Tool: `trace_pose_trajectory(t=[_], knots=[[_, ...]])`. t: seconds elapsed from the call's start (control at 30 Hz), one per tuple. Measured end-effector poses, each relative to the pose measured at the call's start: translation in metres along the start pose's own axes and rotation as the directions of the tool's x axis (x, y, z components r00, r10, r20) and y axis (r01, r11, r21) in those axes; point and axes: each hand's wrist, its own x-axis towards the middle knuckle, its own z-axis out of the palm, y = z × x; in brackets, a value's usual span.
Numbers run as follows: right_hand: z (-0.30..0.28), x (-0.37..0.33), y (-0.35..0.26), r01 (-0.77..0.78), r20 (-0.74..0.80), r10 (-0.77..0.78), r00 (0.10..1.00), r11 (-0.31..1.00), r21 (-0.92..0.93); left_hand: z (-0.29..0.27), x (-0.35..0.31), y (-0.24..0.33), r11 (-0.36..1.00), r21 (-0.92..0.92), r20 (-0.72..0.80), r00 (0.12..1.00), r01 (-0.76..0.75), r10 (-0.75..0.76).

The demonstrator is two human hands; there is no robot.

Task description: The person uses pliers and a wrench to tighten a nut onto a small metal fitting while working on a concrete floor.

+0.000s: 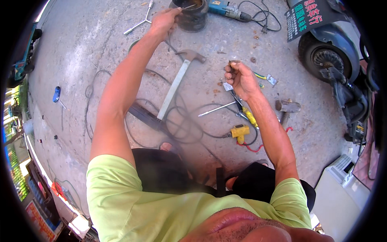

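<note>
At the far middle, my left hand is closed beside a dark round pot. A thin metal rod runs from its fingers over the pot's mouth. My right hand is held over the floor to the right, fingers curled and pinched together. Something small and dark shows at its fingertips, too small to name. Between my arms lies a hammer with a pale handle and rusty head. Under my right wrist are a yellow-handled tool and a metal rod.
A teal power tool with a cord lies beyond the pot, left of it a three-armed wrench. Cables, a yellow connector and a mallet lie nearer. A scooter wheel and white casing stand right; a blue-handled tool lies left.
</note>
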Motion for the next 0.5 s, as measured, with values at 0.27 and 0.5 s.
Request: trace_pose_trajectory(t=[0.27,0.5], knots=[[0.015,0.001,-0.005,0.016,-0.026,-0.019,0.999,0.997,-0.081,-0.046,0.049,0.026,0.534,0.797,-0.022,0.870,-0.283,0.493],[0.005,-0.013,-0.017,0.054,-0.034,-0.055,0.998,0.998,-0.046,0.000,0.060,0.045,0.217,0.975,-0.052,0.895,-0.051,0.443]])
